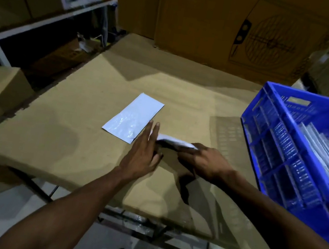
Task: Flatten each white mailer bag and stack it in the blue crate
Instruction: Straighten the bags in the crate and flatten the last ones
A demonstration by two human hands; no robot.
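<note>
Blue slatted plastic crate holds stacked white mailer bags. Right hand pinches a thin white mailer; left hand flat, fingers straight. Another flat white mailer lies on the cardboard-topped desk.

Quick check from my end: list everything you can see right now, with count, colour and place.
flat mailer bag: one, white, lying on the table centre.
held mailer bag: one, white, between the hands.
crate: one, blue, table's right, white bags inside.
table: one, brown cardboard-covered top.
large carton: one, brown, behind table.
small box: one, brown, left.
left hand: fingers straight, against held bag.
right hand: grips held bag.
</note>
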